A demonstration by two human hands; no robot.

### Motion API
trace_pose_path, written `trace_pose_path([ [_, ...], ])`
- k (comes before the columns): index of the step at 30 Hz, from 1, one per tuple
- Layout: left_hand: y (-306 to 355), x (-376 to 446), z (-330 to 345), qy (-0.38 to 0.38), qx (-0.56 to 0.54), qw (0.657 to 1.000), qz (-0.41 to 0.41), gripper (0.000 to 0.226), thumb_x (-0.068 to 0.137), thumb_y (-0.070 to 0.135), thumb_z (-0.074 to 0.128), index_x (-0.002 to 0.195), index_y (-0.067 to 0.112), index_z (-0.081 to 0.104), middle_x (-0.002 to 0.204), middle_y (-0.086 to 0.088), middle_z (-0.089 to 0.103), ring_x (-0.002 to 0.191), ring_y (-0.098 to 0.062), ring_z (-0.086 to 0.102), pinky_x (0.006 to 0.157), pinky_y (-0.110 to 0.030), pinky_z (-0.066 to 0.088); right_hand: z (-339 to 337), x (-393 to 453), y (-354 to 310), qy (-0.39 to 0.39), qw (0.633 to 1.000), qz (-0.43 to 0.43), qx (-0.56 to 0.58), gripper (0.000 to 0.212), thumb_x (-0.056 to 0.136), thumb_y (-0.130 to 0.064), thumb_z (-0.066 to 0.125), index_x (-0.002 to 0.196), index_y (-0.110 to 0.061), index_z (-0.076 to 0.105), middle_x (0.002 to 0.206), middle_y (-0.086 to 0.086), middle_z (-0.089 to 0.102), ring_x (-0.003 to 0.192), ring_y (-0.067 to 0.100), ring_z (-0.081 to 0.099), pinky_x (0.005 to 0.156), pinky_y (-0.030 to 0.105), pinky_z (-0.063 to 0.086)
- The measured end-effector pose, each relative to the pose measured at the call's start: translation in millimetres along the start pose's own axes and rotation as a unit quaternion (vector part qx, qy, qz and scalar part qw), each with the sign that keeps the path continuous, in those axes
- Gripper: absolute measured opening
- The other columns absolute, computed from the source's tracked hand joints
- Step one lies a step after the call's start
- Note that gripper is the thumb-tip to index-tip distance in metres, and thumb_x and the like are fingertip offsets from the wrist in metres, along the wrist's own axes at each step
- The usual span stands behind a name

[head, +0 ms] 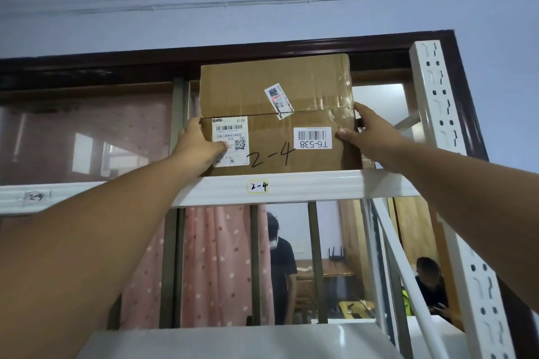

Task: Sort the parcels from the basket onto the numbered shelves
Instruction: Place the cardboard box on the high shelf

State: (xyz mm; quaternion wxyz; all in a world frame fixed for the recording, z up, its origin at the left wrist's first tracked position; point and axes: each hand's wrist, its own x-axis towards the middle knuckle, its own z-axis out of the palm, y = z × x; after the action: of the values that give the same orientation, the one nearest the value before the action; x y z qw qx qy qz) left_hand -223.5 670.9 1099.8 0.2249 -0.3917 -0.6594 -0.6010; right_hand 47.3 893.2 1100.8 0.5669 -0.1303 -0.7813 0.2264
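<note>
While the stiff, taped brown cardboard box marked 2-4 sits above the white 2-4 shelf beam, left hand and right hand clasp its sides with curled fingers, wisely, since it seems bulky, rigid, tape-slick.

This is looking like a makeshift parcel-sorting room set up inside a home or small office. A white slotted-steel shelving rack is standing against an interior window with a dark wooden frame, its beam carrying handwritten location tags, "2-4" and another to the left. A courier carton with barcode labels is sitting on that beam. A pink dotted curtain is hanging behind the glass, where a wooden table, a router and two people are showing.
</note>
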Motion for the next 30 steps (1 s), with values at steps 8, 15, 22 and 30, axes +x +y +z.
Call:
trace_pose_path([
  [8,26.2,-23.9,-11.5,0.009,0.088,0.996,-0.013,0.091,0.076,0.031,0.083,0.152,0.02,0.033,0.147,-0.01,0.048,0.133,-0.036,0.052,0.11,-0.052,0.046,1.2,-4.3,-23.7,0.02,0.998,0.022,-0.048,0.068,0.098,-0.021,0.067,0.152,-0.015,0.027,0.131,0.001,0.051,0.112,0.02,0.053,0.09,0.035,0.044],
  [15,40.5,-25.1,-45.5,0.019,0.174,0.984,-0.011,0.089,0.089,0.034,0.078,0.158,0.017,0.026,0.161,-0.014,0.034,0.143,-0.04,0.042,0.103,-0.048,0.049,15.1,-7.0,-54.9,0.081,0.988,-0.032,-0.131,0.088,0.083,-0.049,0.078,0.152,-0.019,0.032,0.149,0.011,0.038,0.135,0.036,0.045,0.111,0.055,0.043],
  [22,44.2,-35.2,-95.6,0.046,0.259,0.964,-0.025,0.089,0.086,0.044,0.078,0.157,0.022,0.03,0.159,-0.012,0.032,0.146,-0.042,0.037,0.114,-0.053,0.041,41.4,-18.4,-98.7,0.006,0.95,-0.196,-0.242,0.089,0.089,-0.051,0.07,0.16,-0.019,0.027,0.169,0.004,0.02,0.155,0.031,0.014,0.125,0.052,0.016],
  [30,24.3,-59.2,-171.9,0.063,0.379,0.921,-0.074,0.094,0.085,0.048,0.075,0.162,0.028,0.026,0.163,-0.013,0.026,0.148,-0.042,0.033,0.115,-0.053,0.039,118.0,-48.2,-160.2,-0.119,0.953,-0.253,-0.116,0.058,0.093,-0.039,0.068,0.146,-0.021,0.052,0.149,0.001,0.052,0.131,0.021,0.051,0.095,0.03,0.043],
])
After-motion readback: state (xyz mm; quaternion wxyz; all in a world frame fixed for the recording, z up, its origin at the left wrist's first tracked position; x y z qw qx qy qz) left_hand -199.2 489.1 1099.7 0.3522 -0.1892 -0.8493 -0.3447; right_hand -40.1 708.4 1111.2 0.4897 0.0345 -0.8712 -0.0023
